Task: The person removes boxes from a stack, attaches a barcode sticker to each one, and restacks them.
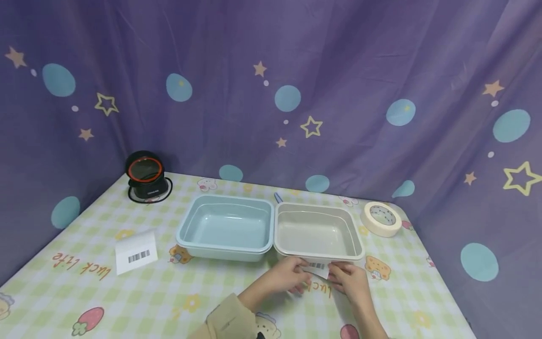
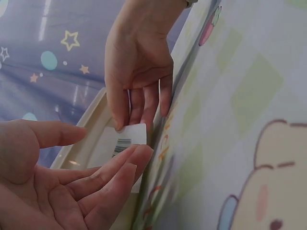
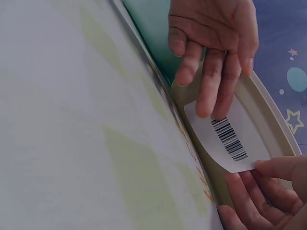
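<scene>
Purple backdrop, prob. fabric, w/ stars & blue ovals behind tbl in grn/wht check.

Both forearms reached in from the near side; the left hand had its fingers extended, thumb apart, while the right hand, farther right, pinched with its thumb

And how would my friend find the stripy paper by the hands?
On the checked tablecloth, the blue basin has a beige basin beside it. Check the beige one's near side for a white label with black stripes. Unlike the striped paper left of the blue basin, it is pinched by the right hand.
</scene>
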A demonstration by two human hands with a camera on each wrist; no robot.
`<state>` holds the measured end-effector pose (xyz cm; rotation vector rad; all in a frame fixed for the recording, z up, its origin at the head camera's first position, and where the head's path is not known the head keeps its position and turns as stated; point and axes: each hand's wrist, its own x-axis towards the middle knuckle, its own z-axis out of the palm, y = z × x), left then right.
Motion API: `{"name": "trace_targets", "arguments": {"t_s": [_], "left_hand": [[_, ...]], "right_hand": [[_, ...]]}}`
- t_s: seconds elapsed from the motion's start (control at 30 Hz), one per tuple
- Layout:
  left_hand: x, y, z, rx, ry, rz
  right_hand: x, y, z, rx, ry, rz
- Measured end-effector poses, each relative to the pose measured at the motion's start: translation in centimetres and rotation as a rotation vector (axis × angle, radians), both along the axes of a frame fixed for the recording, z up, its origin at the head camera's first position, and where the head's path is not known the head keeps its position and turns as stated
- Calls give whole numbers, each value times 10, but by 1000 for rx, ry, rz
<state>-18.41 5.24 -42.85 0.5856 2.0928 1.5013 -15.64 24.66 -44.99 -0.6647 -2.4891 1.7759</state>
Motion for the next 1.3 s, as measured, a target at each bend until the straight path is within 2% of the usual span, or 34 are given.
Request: {"name": "trace_targets", "arguments": {"t_s": [0.33, 0.57, 0.83, 1.0, 1.17, 1.3], "left_hand": [[-2, -2, -3, -13, -12, 31], [-3, -5, -8, -4, -89, 31], [-10, -8, -13, 7, -193, -18], [-12, -9, -14, 18, -235, -37], [-13, -12, -15, 30, -261, -50], [-16, -12, -16, 34, -252, -68]], "right_hand": [[-2, 1, -3, 11, 2, -13], [-1, -1, -2, 49, -2, -10], [-1, 1, -4, 58, -12, -37], [-1, 3, -8, 68, -17, -23], [-2, 3, -8, 3, -48, 0], [-2, 5, -7, -28, -47, 6]]}}
